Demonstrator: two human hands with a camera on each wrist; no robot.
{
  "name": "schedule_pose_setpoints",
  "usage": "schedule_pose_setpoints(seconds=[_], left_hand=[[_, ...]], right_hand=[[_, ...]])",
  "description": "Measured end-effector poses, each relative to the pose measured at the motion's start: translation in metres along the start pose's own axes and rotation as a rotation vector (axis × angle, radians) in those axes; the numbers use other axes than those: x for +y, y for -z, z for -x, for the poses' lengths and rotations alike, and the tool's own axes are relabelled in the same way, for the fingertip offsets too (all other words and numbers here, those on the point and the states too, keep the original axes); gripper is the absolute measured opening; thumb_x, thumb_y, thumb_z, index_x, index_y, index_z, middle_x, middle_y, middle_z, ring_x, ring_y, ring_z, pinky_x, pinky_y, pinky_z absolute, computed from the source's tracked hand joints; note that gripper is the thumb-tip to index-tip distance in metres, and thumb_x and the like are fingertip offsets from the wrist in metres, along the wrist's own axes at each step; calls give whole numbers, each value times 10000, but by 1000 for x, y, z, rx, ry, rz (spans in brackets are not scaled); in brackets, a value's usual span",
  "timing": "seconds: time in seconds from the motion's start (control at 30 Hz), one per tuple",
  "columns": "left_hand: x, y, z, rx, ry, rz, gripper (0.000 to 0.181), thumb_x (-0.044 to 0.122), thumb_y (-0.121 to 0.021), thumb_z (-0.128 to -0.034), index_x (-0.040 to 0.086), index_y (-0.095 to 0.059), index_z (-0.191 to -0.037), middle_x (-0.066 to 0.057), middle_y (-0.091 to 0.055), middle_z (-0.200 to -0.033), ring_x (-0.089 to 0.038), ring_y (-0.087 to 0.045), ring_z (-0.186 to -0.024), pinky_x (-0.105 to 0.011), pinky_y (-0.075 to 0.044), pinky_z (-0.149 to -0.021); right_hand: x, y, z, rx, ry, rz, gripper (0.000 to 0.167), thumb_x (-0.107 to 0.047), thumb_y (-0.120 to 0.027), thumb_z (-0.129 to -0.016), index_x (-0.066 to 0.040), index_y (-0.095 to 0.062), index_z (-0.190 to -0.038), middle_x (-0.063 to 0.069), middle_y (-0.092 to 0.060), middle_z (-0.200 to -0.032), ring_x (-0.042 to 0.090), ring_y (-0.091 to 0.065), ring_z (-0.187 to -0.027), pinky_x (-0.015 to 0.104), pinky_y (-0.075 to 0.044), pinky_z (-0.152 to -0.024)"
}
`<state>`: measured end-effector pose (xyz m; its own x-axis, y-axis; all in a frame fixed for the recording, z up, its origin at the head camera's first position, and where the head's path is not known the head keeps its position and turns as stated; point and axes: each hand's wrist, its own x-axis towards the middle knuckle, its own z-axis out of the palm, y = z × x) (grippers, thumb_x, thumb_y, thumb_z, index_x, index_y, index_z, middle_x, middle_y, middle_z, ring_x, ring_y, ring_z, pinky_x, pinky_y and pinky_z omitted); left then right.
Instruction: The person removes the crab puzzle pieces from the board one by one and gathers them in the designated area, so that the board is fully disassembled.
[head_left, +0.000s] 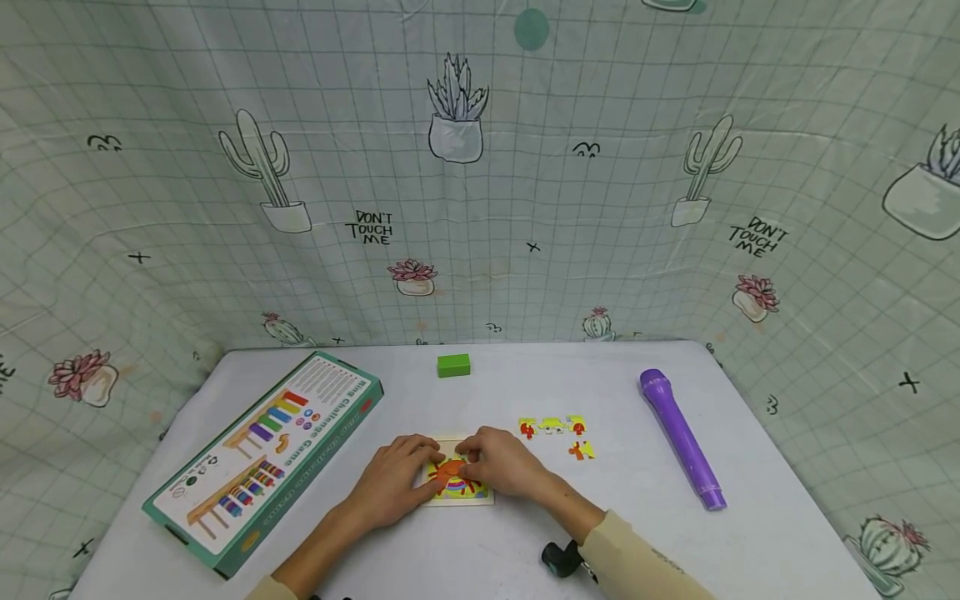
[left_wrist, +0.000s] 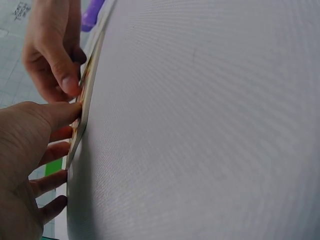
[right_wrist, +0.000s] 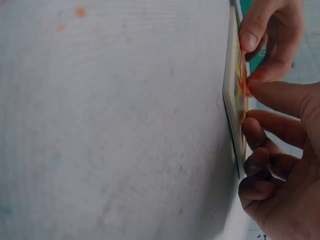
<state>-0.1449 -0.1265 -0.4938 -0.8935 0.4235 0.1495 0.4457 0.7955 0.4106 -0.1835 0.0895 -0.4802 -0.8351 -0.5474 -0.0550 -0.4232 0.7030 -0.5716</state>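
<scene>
A small wooden jigsaw puzzle board (head_left: 480,502) with a pale frame lies flat at the table's middle. An orange crab picture (head_left: 451,472) with a rainbow-striped body shows on it. My left hand (head_left: 393,479) rests at the board's left side, its thumb and fingers spread and fairly straight against it. From the right, my right hand (head_left: 506,462) pinches a puzzle piece (right_wrist: 244,97) between thumb and forefinger on the board; the fingers mostly hide it. Several loose yellow and red puzzle pieces (head_left: 552,426) lie right of the board, one (head_left: 581,451) slightly nearer.
A green game box (head_left: 262,458) lies slanted on the left. Behind the board sits a green block (head_left: 453,365). A purple stick-like tube (head_left: 682,437) lies at right. Near the right forearm is a black object (head_left: 561,559). Printed cloth (head_left: 480,208) hangs behind the white table (head_left: 750,550).
</scene>
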Motion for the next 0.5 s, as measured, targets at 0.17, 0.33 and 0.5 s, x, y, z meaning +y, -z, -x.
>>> schedule_pose_setpoints(seconds=[0.17, 0.33, 0.5], left_hand=[[0, 0, 0, -4, 3, -4, 319, 372, -735, -912, 141, -719, -1131, -17, -627, -1252, -274, -526, -1244, -549, -436, -976], [1, -1, -1, -2, 2, -15, 317, 379, -735, -910, 147, -725, -1127, -16, -629, -1250, -270, -533, -1235, -549, -443, -964], [1, 0, -1, 0, 0, -14, 313, 373, -740, -903, 148, -728, -1119, -22, -635, -1248, -277, -541, -1227, -555, -447, -953]], right_hand=[[-1, 0, -1, 4, -9, -15, 278, -215, -767, -880, -90, -745, -1127, -86, -539, -797, 56, -489, -694, 219, -407, -629], [-1, 0, -2, 13, -39, -58, 248, -216, -764, -882, -106, -728, -1101, -73, -549, -799, 66, -497, -689, 229, -414, -628], [-2, 0, -3, 34, -42, -111, 187, -187, -756, -886, -149, -699, -1060, -71, -568, -820, 77, -516, -703, 241, -435, -633]])
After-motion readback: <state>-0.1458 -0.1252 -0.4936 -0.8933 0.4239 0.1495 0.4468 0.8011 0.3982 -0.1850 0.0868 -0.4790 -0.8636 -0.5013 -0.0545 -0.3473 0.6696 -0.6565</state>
